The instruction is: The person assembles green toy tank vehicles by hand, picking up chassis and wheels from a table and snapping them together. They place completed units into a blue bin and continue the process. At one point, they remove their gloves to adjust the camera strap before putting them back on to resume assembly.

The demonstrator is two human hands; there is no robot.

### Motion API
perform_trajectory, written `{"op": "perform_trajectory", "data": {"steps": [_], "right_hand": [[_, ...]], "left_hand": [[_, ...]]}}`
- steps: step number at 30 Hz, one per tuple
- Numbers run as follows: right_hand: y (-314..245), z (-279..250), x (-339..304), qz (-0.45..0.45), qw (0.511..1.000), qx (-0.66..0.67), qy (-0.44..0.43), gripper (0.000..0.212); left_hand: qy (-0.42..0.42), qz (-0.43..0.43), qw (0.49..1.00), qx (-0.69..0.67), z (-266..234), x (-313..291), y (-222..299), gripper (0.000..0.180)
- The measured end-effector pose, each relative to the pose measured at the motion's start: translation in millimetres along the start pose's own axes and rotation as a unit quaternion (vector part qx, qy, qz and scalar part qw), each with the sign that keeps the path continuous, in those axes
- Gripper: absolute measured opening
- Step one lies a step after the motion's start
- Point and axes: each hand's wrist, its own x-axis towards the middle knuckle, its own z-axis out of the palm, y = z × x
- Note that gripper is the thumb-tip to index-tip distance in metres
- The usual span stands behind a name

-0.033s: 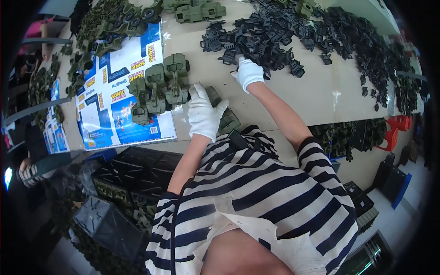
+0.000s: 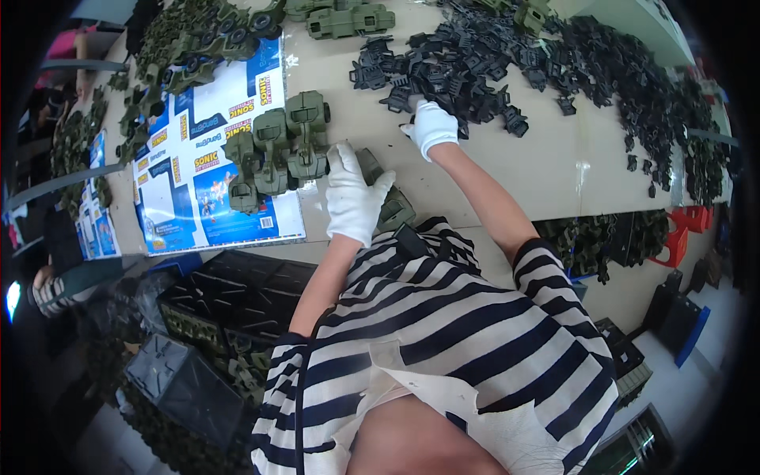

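My left hand (image 2: 350, 196), in a white glove, is closed over a green plastic toy vehicle body (image 2: 397, 210) by the table's near edge. Part of that body is hidden under the glove. Just left of it, several like green toy vehicles (image 2: 270, 152) stand side by side, partly on a printed sheet. At the near side of a heap of small black plastic parts (image 2: 467, 71), my right hand (image 2: 434, 127), also gloved in white, has its fingers bent in at the heap's edge. What its fingertips grip is too small to make out.
A blue and white printed sheet (image 2: 170, 190) lies on the table (image 2: 522, 170). More green vehicles (image 2: 351, 21) stand at the far side. Below the table are black crates (image 2: 237, 293) and, at the right, a red plastic stool (image 2: 674, 241).
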Motion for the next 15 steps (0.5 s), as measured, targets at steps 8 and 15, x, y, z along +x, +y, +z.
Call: {"op": "perform_trajectory", "data": {"steps": [8, 15], "right_hand": [[52, 56, -47, -0.321, 0.923, -0.035, 0.208, 0.033], [35, 49, -67, -0.154, 0.979, 0.066, 0.119, 0.048]], "left_hand": [[-0.137, -0.193, 0.878, -0.415, 47, 3, -37, 0.091], [-0.005, -0.142, 0.837, -0.528, 94, 13, -34, 0.091]]}}
